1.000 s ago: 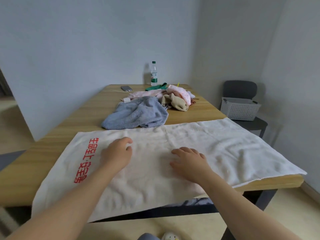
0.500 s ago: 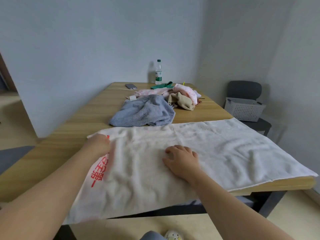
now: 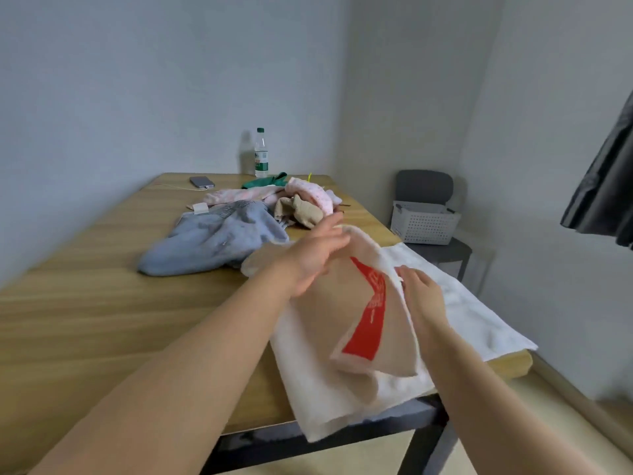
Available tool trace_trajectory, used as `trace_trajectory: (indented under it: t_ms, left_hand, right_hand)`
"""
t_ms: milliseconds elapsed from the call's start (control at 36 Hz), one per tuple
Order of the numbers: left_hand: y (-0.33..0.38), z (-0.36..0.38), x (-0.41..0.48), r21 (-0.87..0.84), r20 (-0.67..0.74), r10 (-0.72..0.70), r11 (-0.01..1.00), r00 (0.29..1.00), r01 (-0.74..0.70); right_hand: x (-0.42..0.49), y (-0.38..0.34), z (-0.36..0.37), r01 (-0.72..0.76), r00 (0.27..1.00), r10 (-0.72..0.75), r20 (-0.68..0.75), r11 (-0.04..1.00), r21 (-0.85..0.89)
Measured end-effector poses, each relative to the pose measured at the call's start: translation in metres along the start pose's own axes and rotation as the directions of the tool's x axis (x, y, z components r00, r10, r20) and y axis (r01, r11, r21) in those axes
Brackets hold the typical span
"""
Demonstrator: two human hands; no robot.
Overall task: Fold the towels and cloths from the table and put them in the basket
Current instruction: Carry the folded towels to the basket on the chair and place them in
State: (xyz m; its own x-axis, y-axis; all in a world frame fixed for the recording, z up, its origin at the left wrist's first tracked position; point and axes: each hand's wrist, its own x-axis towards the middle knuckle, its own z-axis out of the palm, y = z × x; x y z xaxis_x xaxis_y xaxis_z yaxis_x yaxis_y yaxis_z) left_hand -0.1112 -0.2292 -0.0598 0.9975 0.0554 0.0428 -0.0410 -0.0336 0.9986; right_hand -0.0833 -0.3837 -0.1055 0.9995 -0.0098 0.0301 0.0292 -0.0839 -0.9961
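Left hand (image 3: 313, 258) has folded towel (image 3: 462, 303) edge rightward.

A white towel (image 3: 462, 313) with red print lies on a tan wood-grain table (image 3: 85, 303).
Also a blue-grey towel (image 3: 219, 241), pink dotted cloth (image 3: 311, 195), beige cloth (image 3: 305, 212), green cloth (image 3: 263, 181); white basket (image 3: 424, 222) patterned with small holes.

Water bottle (image 3: 261, 156), phone (image 3: 202, 182), grey chair (image 3: 424, 186).

Open tabletop (image 3: 102, 320) left of the white towel (image 3: 472, 313), blue towel (image 3: 219, 241) and cloth heap (image 3: 305, 200) close behind it
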Motion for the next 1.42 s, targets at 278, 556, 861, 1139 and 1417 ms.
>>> trace_trajectory:
  t_ms: [278, 556, 861, 1139, 1417]
  left_hand:
    - [-0.100, -0.014, -0.015, 0.971, -0.125, -0.140, 0.187, 0.982, 0.150]
    - [-0.088, -0.083, -0.046, 0.972, -0.181, -0.145, 0.122, 0.973, 0.199]
    - [-0.071, -0.069, 0.001, 0.657, -0.405, -0.077, 0.668, 0.911, 0.349]
    - [-0.024, -0.037, 0.048, 0.005, -0.527, -0.024, 0.999, 0.850, 0.032]
    - [0.026, 0.015, 0.118, -0.188, -0.328, 0.032, 0.977, 0.944, -0.099]
  right_hand:
    - [0.007, 0.039, -0.013, -0.032, 0.984, 0.082, 0.156, 0.954, -0.298]
    - [-0.004, 0.030, 0.015, 0.189, 0.923, -0.004, 0.384, 0.876, -0.444]
    - [-0.006, 0.030, 0.008, 0.031, 0.945, 0.096, 0.312, 0.926, -0.377]
    - [0.006, 0.013, -0.003, -0.111, 0.946, 0.134, 0.294, 0.989, -0.094]
    - [0.039, -0.019, -0.054, -0.133, 0.975, 0.138, 0.172, 0.990, -0.041]
